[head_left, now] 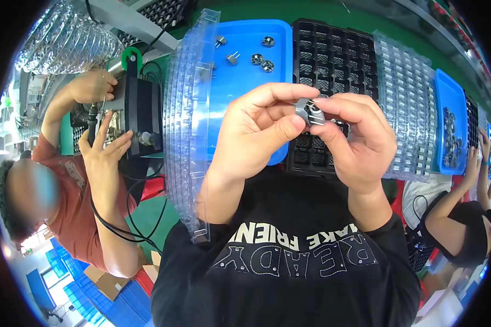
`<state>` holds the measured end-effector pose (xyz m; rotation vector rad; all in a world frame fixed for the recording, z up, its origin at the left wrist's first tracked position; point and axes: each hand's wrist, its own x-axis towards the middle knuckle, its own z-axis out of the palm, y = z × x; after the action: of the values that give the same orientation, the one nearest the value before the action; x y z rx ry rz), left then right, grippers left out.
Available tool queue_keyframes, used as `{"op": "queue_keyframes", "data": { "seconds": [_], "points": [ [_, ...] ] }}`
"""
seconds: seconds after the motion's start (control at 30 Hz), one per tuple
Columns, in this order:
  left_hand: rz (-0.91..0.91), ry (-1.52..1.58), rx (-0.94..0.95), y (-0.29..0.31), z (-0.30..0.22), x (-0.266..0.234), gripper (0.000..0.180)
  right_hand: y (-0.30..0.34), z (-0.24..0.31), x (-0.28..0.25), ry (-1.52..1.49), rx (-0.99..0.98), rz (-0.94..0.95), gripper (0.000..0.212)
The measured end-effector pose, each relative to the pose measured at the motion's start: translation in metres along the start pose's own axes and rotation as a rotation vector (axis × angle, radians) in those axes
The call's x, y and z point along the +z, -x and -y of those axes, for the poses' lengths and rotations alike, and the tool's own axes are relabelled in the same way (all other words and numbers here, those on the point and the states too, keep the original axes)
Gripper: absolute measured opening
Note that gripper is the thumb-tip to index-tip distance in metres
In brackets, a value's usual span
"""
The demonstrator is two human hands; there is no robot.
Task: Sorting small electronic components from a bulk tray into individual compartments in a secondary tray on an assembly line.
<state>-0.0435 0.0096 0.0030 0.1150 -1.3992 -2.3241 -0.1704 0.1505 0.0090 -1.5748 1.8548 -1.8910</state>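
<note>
The left hand (259, 122) has its grip closed on a small grey cylindrical part (303, 110), pinched between thumb and fingers. The right hand (363, 128) has its grip closed at the opposite side of the same part, thumb and fingertips meeting it. The part is held raised, in line with the left side of the black compartment tray (335, 54). A blue tray (251, 25) adjoins at left on the green tabletop (245, 8), containing round components (267, 66) and pinned components (232, 58). Clear plastic trays (183, 109) stand farther left.
</note>
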Motion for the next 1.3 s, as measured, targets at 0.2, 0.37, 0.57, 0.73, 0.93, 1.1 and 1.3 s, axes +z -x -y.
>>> {"op": "queue_keyframes", "data": {
  "seconds": [0.2, 0.37, 0.57, 0.73, 0.93, 1.1, 1.3],
  "points": [
    [0.015, 0.045, 0.002, -0.001, 0.001, -0.004, 0.036, 0.0, -0.006, 0.004, -0.03, -0.022, -0.011, 0.029],
    [0.006, 0.04, -0.012, -0.002, 0.001, -0.003, 0.036, 0.001, -0.009, 0.005, -0.04, -0.016, -0.015, 0.029],
    [-0.003, 0.042, -0.022, -0.003, 0.007, -0.002, 0.035, 0.0, -0.003, 0.006, 0.103, -0.017, -0.064, 0.028],
    [-0.108, -0.092, -0.024, 0.001, 0.011, 0.008, 0.037, 0.0, -0.005, 0.006, -0.026, 0.106, -0.082, 0.015],
    [-0.191, -0.439, 0.017, 0.001, 0.014, -0.007, 0.04, -0.045, -0.016, -0.018, 0.341, 0.251, 0.196, 0.005],
    [-0.272, -0.555, 0.099, 0.0, -0.001, -0.002, 0.041, -0.118, -0.116, -0.017, 0.756, -0.002, 0.22, 0.013],
    [-0.243, -0.719, 0.184, 0.004, -0.007, 0.012, 0.036, -0.134, -0.16, 0.007, 0.951, 0.09, 0.406, 0.014]
  ]
}}
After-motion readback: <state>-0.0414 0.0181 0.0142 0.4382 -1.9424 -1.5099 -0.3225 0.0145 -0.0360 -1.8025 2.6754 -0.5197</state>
